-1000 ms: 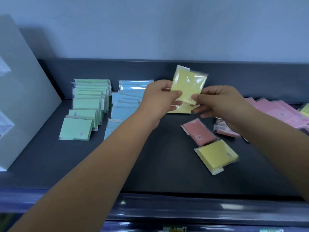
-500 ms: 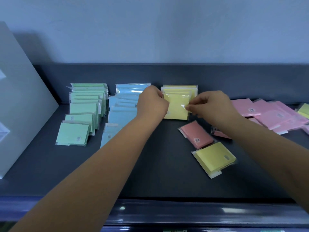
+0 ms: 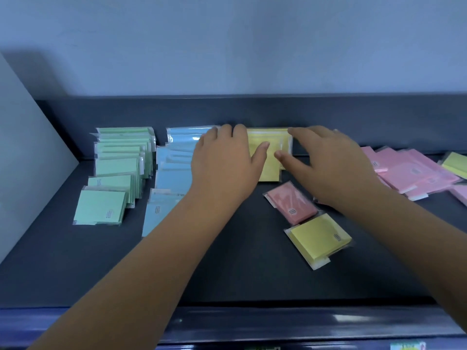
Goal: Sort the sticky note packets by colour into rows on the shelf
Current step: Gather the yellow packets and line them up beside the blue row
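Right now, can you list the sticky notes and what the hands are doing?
green row: far left of shelf
blue row: beside green
yellow row: beside blue, at the back
left hand: open, touching yellow row
right hand: open, touching yellow row
pink pile: right side, messy
loose: red packet, yellow packet, nearer front

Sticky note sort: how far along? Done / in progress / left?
Done: green row and blue row laid out at the left of the shelf. In hand: left hand and right hand, fingers straight, rest on the short yellow row beside the blue. Left: loose red packet, loose yellow packet in front, the unsorted pink heap and the far-right yellow packet.
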